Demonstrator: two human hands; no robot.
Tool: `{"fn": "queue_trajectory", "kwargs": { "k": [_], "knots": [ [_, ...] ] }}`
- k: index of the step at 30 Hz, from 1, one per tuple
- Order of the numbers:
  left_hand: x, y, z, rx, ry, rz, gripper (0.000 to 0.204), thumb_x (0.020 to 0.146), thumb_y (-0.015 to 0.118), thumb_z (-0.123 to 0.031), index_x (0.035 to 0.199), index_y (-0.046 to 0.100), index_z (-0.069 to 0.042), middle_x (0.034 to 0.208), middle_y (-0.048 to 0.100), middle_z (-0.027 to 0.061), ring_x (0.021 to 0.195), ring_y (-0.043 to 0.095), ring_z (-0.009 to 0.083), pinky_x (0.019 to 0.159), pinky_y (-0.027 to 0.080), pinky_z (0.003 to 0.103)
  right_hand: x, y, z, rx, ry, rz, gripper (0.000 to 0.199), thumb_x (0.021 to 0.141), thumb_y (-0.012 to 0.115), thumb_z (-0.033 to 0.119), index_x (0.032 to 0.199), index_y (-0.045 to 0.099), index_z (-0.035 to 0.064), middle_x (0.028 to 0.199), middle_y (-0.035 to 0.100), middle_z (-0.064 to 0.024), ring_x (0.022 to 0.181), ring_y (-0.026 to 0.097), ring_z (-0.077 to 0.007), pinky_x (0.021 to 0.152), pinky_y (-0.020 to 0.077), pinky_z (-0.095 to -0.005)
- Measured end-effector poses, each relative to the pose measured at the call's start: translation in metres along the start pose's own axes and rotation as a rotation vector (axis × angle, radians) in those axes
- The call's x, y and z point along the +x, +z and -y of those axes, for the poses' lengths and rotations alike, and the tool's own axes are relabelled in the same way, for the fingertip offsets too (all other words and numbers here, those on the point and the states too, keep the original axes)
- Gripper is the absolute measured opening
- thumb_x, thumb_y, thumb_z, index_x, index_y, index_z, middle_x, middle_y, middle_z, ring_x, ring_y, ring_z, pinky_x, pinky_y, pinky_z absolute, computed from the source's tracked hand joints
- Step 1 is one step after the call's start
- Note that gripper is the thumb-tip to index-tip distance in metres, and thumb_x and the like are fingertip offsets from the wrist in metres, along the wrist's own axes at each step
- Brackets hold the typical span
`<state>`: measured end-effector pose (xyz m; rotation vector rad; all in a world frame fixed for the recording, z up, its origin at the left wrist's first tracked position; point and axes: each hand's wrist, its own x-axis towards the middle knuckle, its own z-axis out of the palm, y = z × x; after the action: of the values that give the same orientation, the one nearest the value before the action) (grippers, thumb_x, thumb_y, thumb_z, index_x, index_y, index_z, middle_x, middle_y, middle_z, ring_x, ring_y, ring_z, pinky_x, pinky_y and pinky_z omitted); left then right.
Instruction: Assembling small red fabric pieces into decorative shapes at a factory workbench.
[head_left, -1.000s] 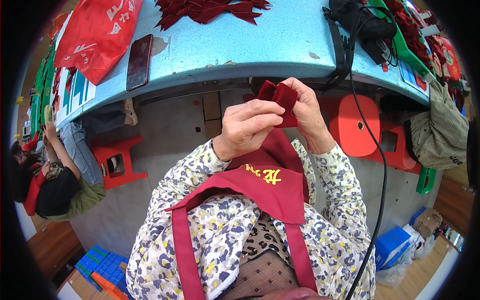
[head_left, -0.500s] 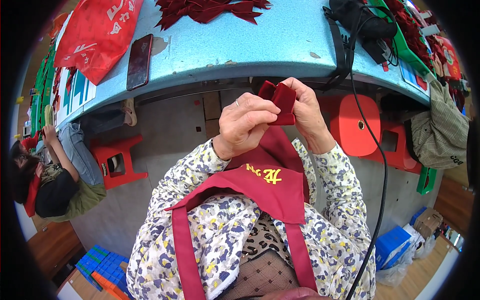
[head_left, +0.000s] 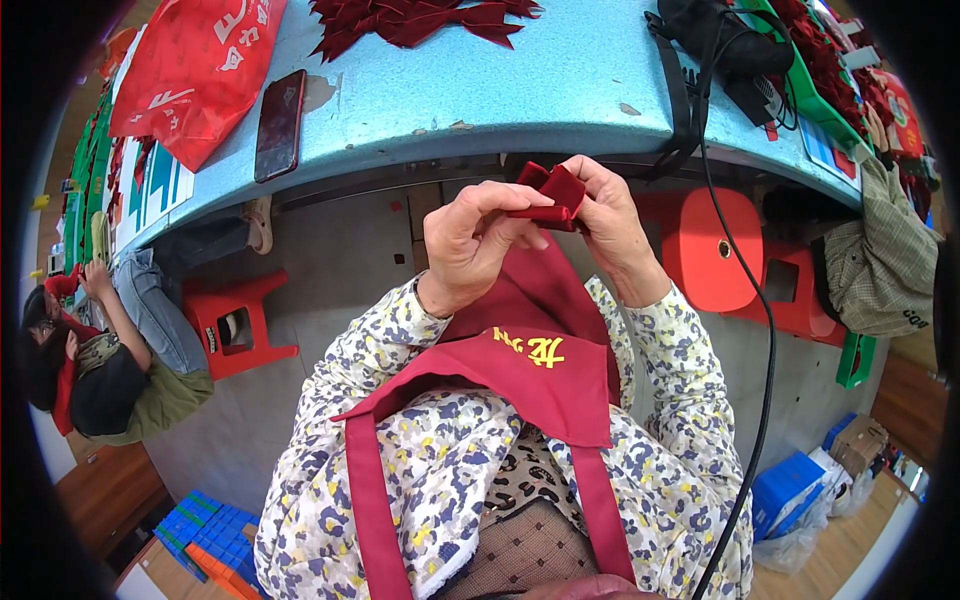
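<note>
Dark-red ribbon piece [head_left: 548, 190], seemingly folded, pinched between both hands [head_left: 540, 225].

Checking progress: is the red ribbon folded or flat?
Folded: the red ribbon is doubled into loops, pinched between left hand and right hand.

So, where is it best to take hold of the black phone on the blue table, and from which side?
Probably grip the black phone by its two long edges, coming from above. It lies flat, screen up, on the blue table, with nothing on top and bare table along both long sides.
</note>
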<state>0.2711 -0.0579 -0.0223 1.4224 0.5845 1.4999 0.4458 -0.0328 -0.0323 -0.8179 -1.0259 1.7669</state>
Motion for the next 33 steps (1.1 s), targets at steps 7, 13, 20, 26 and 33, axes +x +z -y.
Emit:
{"fn": "queue_trajectory", "kwargs": {
  "k": [7,13,20,26,33],
  "knots": [
    [0.004,0.003,-0.004,0.024,-0.004,0.006,0.028,0.080,0.058,0.013,0.106,0.054,0.004,0.100,0.062,0.0182,0.085,0.065,0.0209,0.071,0.055,0.026,0.001,0.004,-0.001,0.009,-0.042,-0.014,0.017,0.089,0.060,0.017,0.098,0.054,0.0029,0.085,0.061,-0.0013,0.074,0.058,-0.0042,0.066,0.0466,-0.0172],
    [0.009,-0.007,0.000,0.316,0.184,0.102,0.032,0.067,0.065,0.015,0.096,0.061,0.002,0.093,0.066,0.0129,0.086,0.065,0.0207,0.072,0.053,0.027,0.000,0.004,0.001,0.036,-0.032,-0.016,0.015,0.090,0.058,0.014,0.097,0.055,0.0012,0.086,0.062,-0.0040,0.073,0.058,-0.0063,0.063,0.0467,-0.0180],
    [0.007,-0.001,0.000,0.261,0.121,0.057,0.028,0.067,0.066,0.013,0.092,0.062,0.000,0.092,0.067,0.0126,0.084,0.065,0.0219,0.074,0.053,0.029,0.001,0.001,0.001,0.039,-0.032,-0.006,0.015,0.090,0.058,0.013,0.098,0.054,0.0007,0.087,0.063,-0.0049,0.073,0.060,-0.0068,0.063,0.0480,-0.0182],
    [0.007,-0.005,0.004,0.209,0.132,0.119,0.027,0.076,0.058,0.017,0.099,0.059,0.003,0.097,0.064,0.0196,0.091,0.064,0.0234,0.079,0.053,0.031,0.000,-0.001,0.003,0.027,-0.006,-0.006,0.016,0.090,0.058,0.014,0.098,0.054,0.0007,0.086,0.062,-0.0041,0.073,0.059,-0.0062,0.064,0.0476,-0.0185],
    [0.006,0.003,-0.005,0.120,0.055,0.105,0.025,0.076,0.058,0.017,0.097,0.057,0.005,0.102,0.063,0.0222,0.094,0.064,0.0253,0.082,0.052,0.032,-0.001,0.000,0.001,0.018,-0.039,-0.032,0.017,0.091,0.058,0.017,0.098,0.053,0.0025,0.082,0.062,-0.0023,0.067,0.057,-0.0038,0.059,0.0458,-0.0159]
  ]
}}
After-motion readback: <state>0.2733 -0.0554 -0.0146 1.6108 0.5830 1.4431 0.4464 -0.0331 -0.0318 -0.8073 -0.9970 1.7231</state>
